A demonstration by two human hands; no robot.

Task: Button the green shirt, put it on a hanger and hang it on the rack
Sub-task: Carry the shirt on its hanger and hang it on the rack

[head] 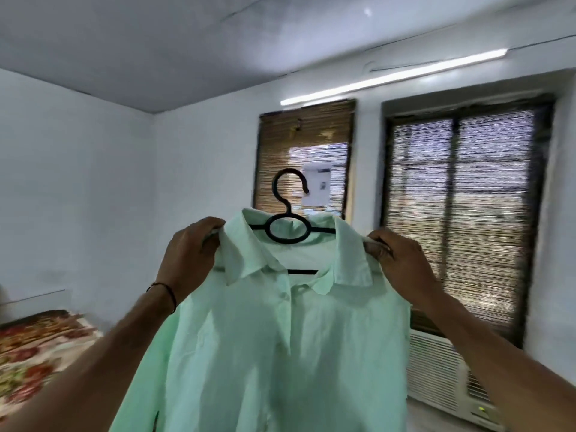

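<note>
The pale green shirt (280, 353) hangs in front of me on a black plastic hanger (288, 210), whose hook sticks up above the collar. The placket looks buttoned near the collar. My left hand (190, 254) grips the shirt's left shoulder over the hanger arm. My right hand (402, 260) grips the right shoulder the same way. Both arms are raised, holding the shirt up at head height. No rack is in view.
Two windows with bamboo blinds (461, 213) fill the wall ahead. A white window air conditioner (442, 375) sits below the right one. A bed with a floral cover (34, 347) lies at the lower left. A lit tube light (389, 77) runs along the wall top.
</note>
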